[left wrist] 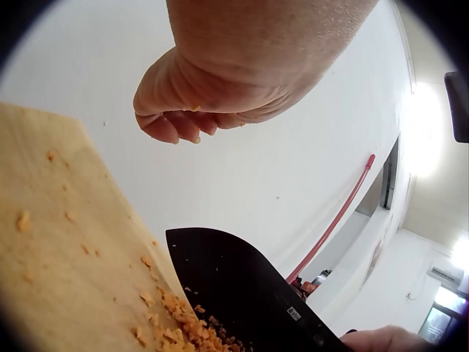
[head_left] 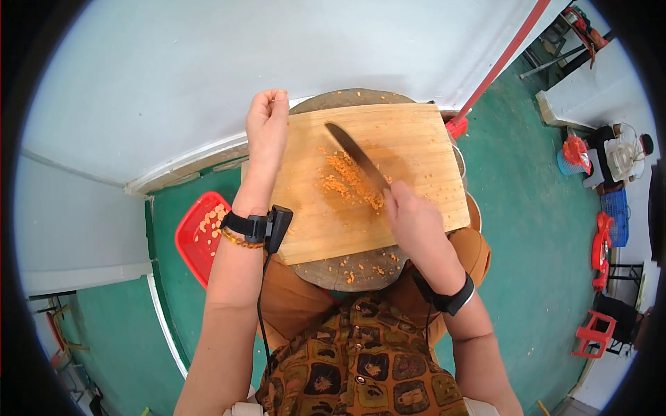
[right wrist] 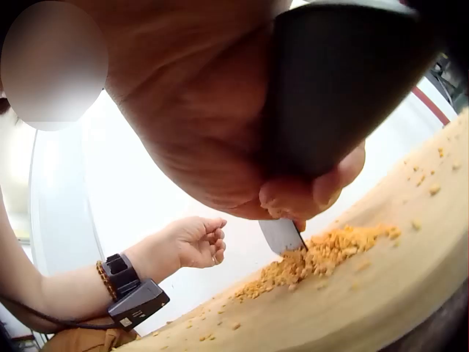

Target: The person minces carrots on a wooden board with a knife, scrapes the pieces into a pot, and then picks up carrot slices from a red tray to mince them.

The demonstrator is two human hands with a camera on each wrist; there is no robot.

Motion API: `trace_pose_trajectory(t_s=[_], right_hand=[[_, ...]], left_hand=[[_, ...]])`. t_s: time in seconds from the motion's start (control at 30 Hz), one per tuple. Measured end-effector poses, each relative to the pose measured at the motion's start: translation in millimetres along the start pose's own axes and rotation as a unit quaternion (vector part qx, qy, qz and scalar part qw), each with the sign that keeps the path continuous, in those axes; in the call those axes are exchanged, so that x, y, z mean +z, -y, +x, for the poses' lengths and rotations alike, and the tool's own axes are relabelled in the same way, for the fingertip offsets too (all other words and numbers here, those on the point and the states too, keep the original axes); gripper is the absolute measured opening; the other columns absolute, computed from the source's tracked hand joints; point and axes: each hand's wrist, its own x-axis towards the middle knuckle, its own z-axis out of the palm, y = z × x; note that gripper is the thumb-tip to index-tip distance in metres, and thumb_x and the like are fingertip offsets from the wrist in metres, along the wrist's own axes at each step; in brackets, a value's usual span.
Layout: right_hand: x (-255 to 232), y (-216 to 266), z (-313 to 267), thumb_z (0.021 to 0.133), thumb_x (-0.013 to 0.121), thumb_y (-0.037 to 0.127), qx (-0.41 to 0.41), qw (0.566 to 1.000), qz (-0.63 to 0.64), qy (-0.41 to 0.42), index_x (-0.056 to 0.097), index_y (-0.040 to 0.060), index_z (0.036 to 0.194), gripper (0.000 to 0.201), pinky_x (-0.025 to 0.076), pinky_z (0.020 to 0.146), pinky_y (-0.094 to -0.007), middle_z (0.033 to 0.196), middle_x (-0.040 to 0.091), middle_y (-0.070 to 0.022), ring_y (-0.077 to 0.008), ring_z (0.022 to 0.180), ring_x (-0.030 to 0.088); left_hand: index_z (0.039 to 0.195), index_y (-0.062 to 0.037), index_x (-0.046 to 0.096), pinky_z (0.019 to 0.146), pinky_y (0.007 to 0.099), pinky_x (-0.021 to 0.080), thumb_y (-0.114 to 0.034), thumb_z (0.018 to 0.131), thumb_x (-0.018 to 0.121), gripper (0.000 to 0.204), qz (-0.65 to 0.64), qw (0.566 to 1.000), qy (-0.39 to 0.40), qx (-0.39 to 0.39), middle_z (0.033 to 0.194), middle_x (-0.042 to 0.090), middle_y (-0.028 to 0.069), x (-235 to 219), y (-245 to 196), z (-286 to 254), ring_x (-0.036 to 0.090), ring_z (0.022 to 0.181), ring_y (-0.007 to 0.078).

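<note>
My right hand (head_left: pixel 416 218) grips the dark handle (right wrist: pixel 337 88) of a kitchen knife (head_left: pixel 354 152). The broad blade slants over a wooden cutting board (head_left: pixel 416 132), with its edge right at a heap of finely chopped orange bits (head_left: pixel 340 177). In the left wrist view, the dark blade (left wrist: pixel 234 286) overlaps part of the chopped bits (left wrist: pixel 172 315). My left hand (head_left: pixel 268 128) is raised beside the board's far left corner, away from the knife. Its fingers (right wrist: pixel 212 238) are curled in and hold nothing visible; small orange crumbs stick to the skin.
Under the board is a round wooden block (head_left: pixel 340 272) with crumbs on its top. A red basin (head_left: pixel 189 232) holding light orange pieces stands on the green floor at left. The white wall (head_left: pixel 277 48) rises close behind the board. A red stool (head_left: pixel 595 334) is far right.
</note>
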Motion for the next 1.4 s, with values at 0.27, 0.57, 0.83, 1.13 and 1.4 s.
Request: trace_pose_trajectory(t_s=[0.27, 0.57, 0.83, 1.13, 1.4], right_hand=[[-8.7, -0.2, 0.0, 0.092, 0.052, 0.017, -0.007, 1.000, -0.007, -0.016, 0.048, 0.0037, 0.081, 0.018, 0.046, 0.050, -0.0486, 0.058, 0.058, -0.0185, -0.0387, 0.055, 0.059], [-10.0, -4.3, -0.7, 0.093, 0.051, 0.019, 0.012, 1.000, -0.009, -0.002, 0.048, 0.0040, 0.082, 0.019, 0.046, 0.051, -0.0488, 0.061, 0.058, -0.0194, -0.0387, 0.057, 0.059], [-7.6, -7.0, -1.2, 0.093, 0.051, 0.020, 0.019, 1.000, -0.011, 0.003, 0.048, 0.0043, 0.082, 0.019, 0.047, 0.052, -0.0487, 0.061, 0.059, -0.0186, -0.0384, 0.058, 0.060], [-7.5, -11.8, -3.8, 0.093, 0.052, 0.020, 0.035, 0.999, -0.016, 0.008, 0.050, 0.0044, 0.083, 0.018, 0.047, 0.054, -0.0496, 0.062, 0.059, -0.0201, -0.0402, 0.060, 0.059], [-13.7, -15.6, -10.1, 0.093, 0.053, 0.021, 0.036, 0.999, 0.011, -0.020, 0.051, 0.0039, 0.081, 0.021, 0.047, 0.054, -0.0501, 0.062, 0.058, -0.0211, -0.0409, 0.061, 0.059]], left_hand=[[0.096, -0.0020, 0.058, 0.053, 0.0203, 0.035, -0.020, 0.094, 0.057, 0.018, -0.005, 1.000, 0.001, 0.000, 0.072, 0.049, -0.0059, 0.9, -0.2, 0.3, 0.041, 0.062, 0.0025], [0.094, -0.0021, 0.058, 0.055, 0.0199, 0.035, -0.020, 0.094, 0.057, 0.018, 0.007, 1.000, 0.003, -0.010, 0.073, 0.051, -0.0050, 1.2, -1.0, 0.5, 0.041, 0.063, 0.0027], [0.097, -0.0021, 0.058, 0.055, 0.0195, 0.035, -0.020, 0.094, 0.057, 0.018, 0.013, 1.000, 0.001, 0.003, 0.074, 0.050, -0.0053, -0.3, 7.6, 3.4, 0.041, 0.064, 0.0025], [0.096, -0.0023, 0.058, 0.056, 0.0200, 0.035, -0.019, 0.094, 0.057, 0.017, 0.010, 1.000, 0.006, 0.003, 0.074, 0.050, -0.0057, 0.6, 4.5, 1.2, 0.041, 0.064, 0.0026], [0.095, -0.0024, 0.058, 0.057, 0.0202, 0.036, -0.020, 0.094, 0.057, 0.018, 0.011, 1.000, 0.004, -0.004, 0.074, 0.050, -0.0053, 2.4, 5.2, 2.1, 0.041, 0.065, 0.0026]])
